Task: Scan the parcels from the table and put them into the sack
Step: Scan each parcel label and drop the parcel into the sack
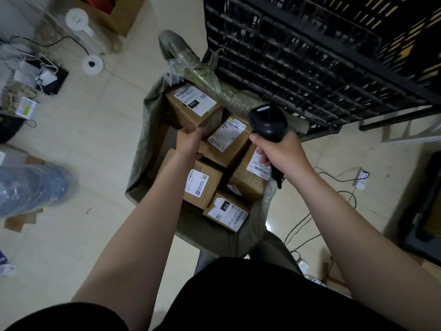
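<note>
Lowering the box (pixel 191 108) into the sack (pixel 143 149) looks like the step in hand. The left hand (pixel 191 137) has its grip clamped on the box's near lower edge, and the box sits tilted at the far side of the sack, partly over the other parcels (pixel 202 182) already inside. The right hand (pixel 284 151) has its grip wrapped round the handle of the scanner (pixel 268 123), held over the sack's right side with its head pointing away.

To do this well, the box should probably go down flat into the darker gap at the sack's far left and be let go only once it rests. The scanner is best kept clear of the sack's mouth.

The box and parcels are plain brown cardboard, square-edged, each with a white printed label. The sack is limp grey-green woven stuff, its rim slumped and creased, and its far end is bunched and wrapped in shiny clear film. The scanner is matt black plastic with a rounded head. Beyond the sack stands a black lattice crate (pixel 310 56); under the sack, pale glossy floor (pixel 95 151) tiles.
</note>
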